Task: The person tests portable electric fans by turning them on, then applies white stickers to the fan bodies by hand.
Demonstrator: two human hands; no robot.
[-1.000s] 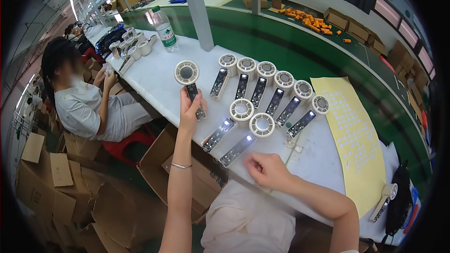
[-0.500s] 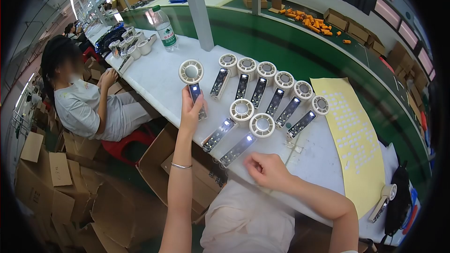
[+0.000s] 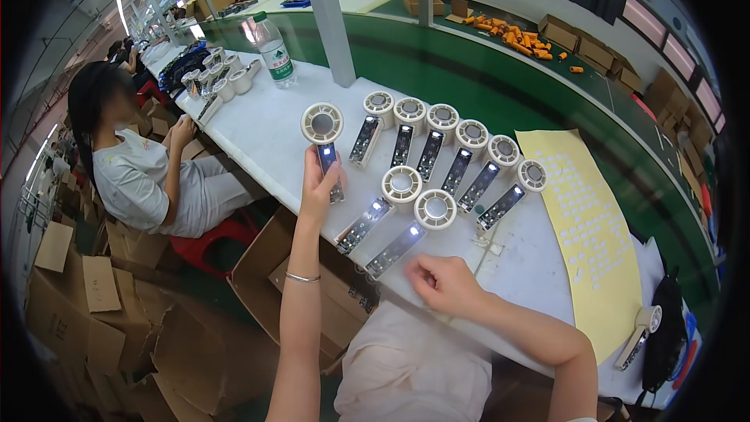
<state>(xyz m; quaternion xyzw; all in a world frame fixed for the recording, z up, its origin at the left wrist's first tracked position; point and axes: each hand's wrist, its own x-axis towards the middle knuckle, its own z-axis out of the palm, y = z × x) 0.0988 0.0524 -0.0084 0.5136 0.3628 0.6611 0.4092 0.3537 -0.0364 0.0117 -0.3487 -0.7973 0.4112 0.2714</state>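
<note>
My left hand is closed round the handle of a white handheld fan, held upright over the table's front edge. Its round head faces me, and a small light glows on the exposed circuit board below it. My right hand is curled, fingertips pressed together, at the table edge; whatever it may hold is hidden. Nearest to it lies another fan with a lit board, and beside that a second lit fan. Behind them several more fans lie in a curved row with boards facing up.
A yellow sheet with small white pieces lies on the right of the white table. A plastic bottle stands by a grey post. An open carton is below the edge. A co-worker sits at left.
The fan in my left hand has shifted very slightly right and down in view. My right hand and the fans on the table look the same.
</note>
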